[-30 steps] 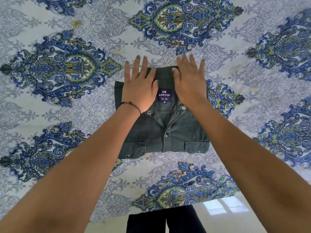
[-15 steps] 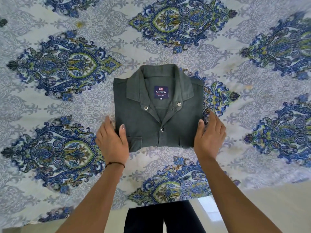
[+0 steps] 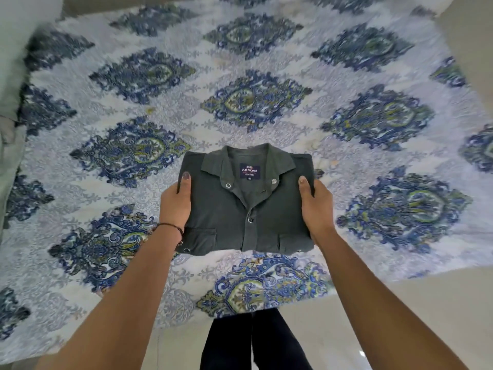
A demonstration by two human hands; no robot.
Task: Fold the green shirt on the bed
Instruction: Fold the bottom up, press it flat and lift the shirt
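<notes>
From your head camera, the green shirt (image 3: 248,209) sits just below the middle of the frame, folded into a neat rectangle with the collar at the top and the front facing up. A dark label (image 3: 249,170) reading "ARROW" shows inside the open collar, metal snaps run down the front, and two chest pockets lie along the bottom edge.

Your left hand (image 3: 174,202) grips the shirt's left edge, thumb pressed flat on top of the cloth and the other fingers tucked out of sight beneath it. A thin dark bracelet (image 3: 173,228) circles that wrist. Your right hand (image 3: 316,205) grips the right edge the same way, thumb on top, the rest of the fingers hidden underneath. Both hands are closed on the shirt, one on each side.

Whether the shirt rests on the bed or is lifted a little above it, you cannot tell from this angle.

The bed (image 3: 266,102) fills most of the frame, covered in a pale sheet patterned with blue and green diamond-shaped motifs. A pale floor (image 3: 400,316) shows at the lower right, and your dark trousers (image 3: 253,343) appear at the bottom centre, against the bed's near edge.
</notes>
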